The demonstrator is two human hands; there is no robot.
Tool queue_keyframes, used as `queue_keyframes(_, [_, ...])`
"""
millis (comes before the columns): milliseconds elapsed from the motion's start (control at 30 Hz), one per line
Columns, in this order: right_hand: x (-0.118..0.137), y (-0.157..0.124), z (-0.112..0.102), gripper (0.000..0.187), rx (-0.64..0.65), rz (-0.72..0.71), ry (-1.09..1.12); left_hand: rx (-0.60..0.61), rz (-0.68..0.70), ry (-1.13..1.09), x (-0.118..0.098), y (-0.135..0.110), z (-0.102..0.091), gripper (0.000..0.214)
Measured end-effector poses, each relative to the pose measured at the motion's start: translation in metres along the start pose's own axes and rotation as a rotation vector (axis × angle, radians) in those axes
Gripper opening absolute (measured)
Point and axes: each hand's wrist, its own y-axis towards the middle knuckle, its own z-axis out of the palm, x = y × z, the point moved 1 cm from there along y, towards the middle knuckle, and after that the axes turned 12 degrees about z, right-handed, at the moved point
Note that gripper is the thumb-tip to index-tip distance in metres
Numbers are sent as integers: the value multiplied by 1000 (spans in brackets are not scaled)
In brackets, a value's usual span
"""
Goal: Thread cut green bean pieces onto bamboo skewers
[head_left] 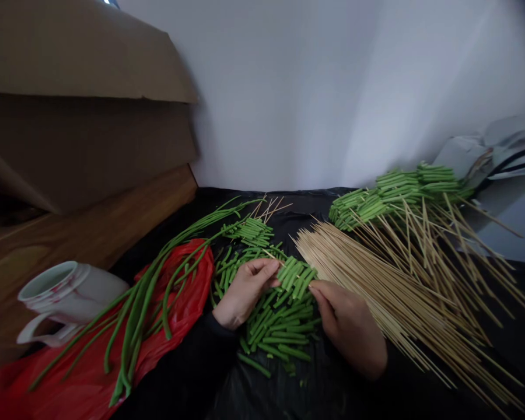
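Observation:
Between my two hands is a skewer of cut long beans (296, 278), the short green pieces lined up side by side. My left hand (247, 290) pinches the skewer at the left end of the row, thumb over the fingers. At the right end, my right hand (352, 329) is closed with its fingertips against the last piece; whether they grip the bean or the skewer's tip is hard to see. Beneath both hands lies a heap of cut bean pieces (284, 335). To the right spreads a bundle of bamboo skewers (376, 280).
Filled bean skewers (394, 195) are piled at the back right, with a smaller group (254, 231) behind my hands. Uncut long beans (135, 321) lie across a red plastic bag (192, 291). At left are a white pitcher (91, 291) and a cardboard box (91, 146).

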Motion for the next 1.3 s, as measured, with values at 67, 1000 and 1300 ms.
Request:
queue_keyframes(67, [-4,3,-3,27,-25,13,10,23,19,33,0,1,-1,28])
queue_keyframes(1000, [-11,8,-8,25,-84,45,10,504,542,1575,-9,-10,-5,20])
queue_keyframes(1300, [-10,7,-8,23,-96,40,30,297,581,1112,-9,-6,-10,14])
